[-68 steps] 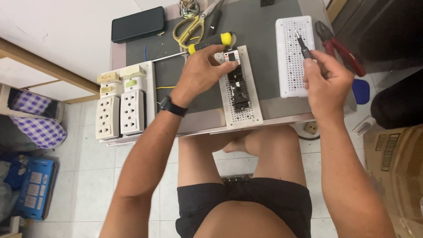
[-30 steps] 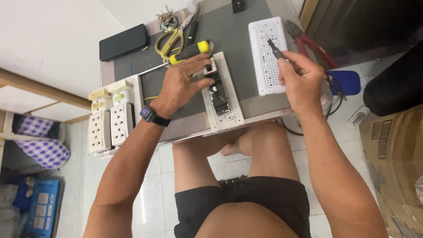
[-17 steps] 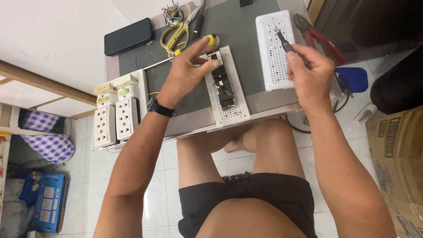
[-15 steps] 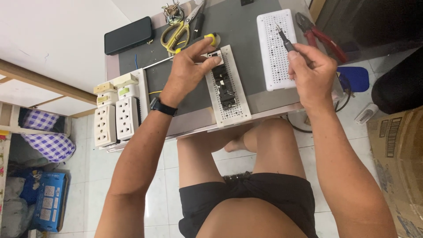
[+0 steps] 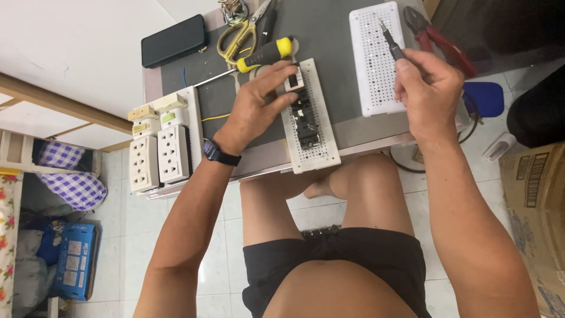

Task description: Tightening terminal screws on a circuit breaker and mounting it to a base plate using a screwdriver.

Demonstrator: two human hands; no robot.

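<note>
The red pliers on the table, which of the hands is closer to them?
Right. The right hand sits just below the red pliers, holding a thin tool; the left hand is far across, on the perforated strip.

light: bright, even – shadows: soft – focus: sharp – edges: slight bowing

White perforated strip (image 5: pixel 312 138) (w/ black parts), dark probe (image 5: pixel 391 42)

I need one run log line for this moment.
left hand: on part in white strip | right hand: holds thin tool over white panel | near: screwdriver, pliers
</note>
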